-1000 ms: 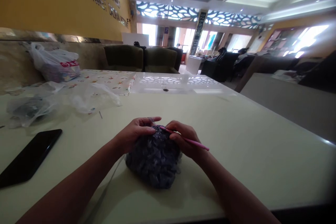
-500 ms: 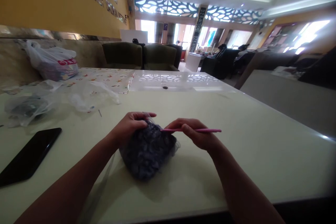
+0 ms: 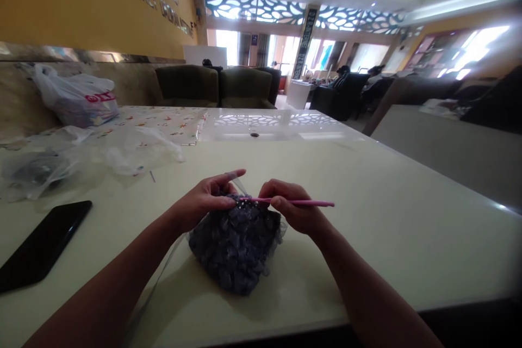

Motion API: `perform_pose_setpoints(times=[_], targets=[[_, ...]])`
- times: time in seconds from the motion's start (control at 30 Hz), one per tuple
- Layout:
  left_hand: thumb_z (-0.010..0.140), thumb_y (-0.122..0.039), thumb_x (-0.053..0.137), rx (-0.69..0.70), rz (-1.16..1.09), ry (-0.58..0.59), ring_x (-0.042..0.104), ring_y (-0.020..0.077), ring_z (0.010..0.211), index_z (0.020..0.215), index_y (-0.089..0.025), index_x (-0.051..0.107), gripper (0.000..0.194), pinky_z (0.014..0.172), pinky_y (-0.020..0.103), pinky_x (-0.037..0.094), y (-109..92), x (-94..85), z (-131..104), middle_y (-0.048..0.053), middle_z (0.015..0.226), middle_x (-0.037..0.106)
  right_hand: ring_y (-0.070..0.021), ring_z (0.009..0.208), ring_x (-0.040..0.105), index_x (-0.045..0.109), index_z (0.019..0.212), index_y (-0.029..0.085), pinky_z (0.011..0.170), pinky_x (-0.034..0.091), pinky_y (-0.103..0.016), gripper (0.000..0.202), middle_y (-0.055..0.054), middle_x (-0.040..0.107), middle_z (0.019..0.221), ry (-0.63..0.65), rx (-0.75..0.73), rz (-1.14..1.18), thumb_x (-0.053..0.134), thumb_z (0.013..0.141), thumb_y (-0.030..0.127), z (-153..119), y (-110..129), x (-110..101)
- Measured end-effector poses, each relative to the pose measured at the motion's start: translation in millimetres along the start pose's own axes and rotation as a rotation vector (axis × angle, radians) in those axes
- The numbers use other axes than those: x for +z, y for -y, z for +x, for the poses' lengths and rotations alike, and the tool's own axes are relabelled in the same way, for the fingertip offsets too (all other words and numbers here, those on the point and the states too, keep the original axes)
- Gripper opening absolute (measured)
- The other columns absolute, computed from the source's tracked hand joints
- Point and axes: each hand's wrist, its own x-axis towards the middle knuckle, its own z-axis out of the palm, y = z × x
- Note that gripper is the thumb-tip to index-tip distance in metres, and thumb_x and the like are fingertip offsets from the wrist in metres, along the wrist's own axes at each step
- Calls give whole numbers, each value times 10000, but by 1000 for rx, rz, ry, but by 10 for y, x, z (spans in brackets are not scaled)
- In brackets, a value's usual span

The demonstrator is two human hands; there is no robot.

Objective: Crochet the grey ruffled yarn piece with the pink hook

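Our right hand [image 3: 300,217] grips a pink rod [image 3: 316,203]; left of it, our left hand [image 3: 204,202] pinches the top edge of the dark ruffled piece [image 3: 236,247], which sits below both hands. A black phone [image 3: 47,244] lies farther left.

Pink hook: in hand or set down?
In hand: the right hand grips the pink hook, its tip at the top edge of the dark ruffled piece. Whether it's through a stitch: cannot tell.

There is one pink hook [image 3: 312,203], one dark ruffled piece [image 3: 236,250], one phone [image 3: 47,244] and three plastic bags [image 3: 77,92].
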Motion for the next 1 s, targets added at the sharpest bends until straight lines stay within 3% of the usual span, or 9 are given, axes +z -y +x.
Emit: perform_pose_setpoints(times=[0.2,0.4,0.6,0.73,0.8,0.9,1.0], targets=[[757,-186,749,19,24,9,546,150,851,1472,-315,425,795,801,292,403,-59,19,-18,-5,891,608,-126,667,506,614,844,152,595,389,-251,416,-22,576,739,-105,-42,-9,461,978,515,-14,-7,40],[759,-206,745,40,85,-18,559,152,840,1461,-284,448,766,790,291,413,-43,53,-14,1,884,623,-98,603,411,585,807,158,548,327,-227,341,20,483,676,27,-25,-32,489,973,441,-12,32,55],[779,-219,711,96,237,-113,565,160,858,1466,-293,439,742,806,298,421,-68,74,-32,-1,913,622,-91,592,409,549,779,162,541,324,-215,330,27,470,670,-36,-18,-133,465,993,398,-12,48,88],[774,-186,679,180,468,-215,571,166,860,1470,-251,442,738,870,313,414,-86,188,-40,-7,898,622,-92,587,418,519,782,170,549,313,-218,392,24,492,695,-5,-93,-380,442,1002,485,-22,-34,191],[773,-178,678,205,498,-273,575,164,864,1479,-236,429,751,909,315,403,-58,270,-33,-15,882,622,-93,567,406,505,760,170,538,276,-233,441,15,502,697,-87,-178,-633,410,1008,523,-27,-75,278],[773,-208,710,145,287,-327,577,154,855,1482,-244,419,767,914,306,403,22,375,-14,-24,868,615,-98,511,364,482,698,173,521,235,-268,461,16,480,622,-306,-301,-948,394,1025,486,-34,-97,394],[720,-228,768,-51,-145,-188,595,160,852,1417,-225,506,745,864,302,430,81,408,1,-2,898,626,-107,502,383,489,697,174,530,267,-274,444,16,467,585,-383,-449,-1001,404,1027,458,-42,-83,423]])
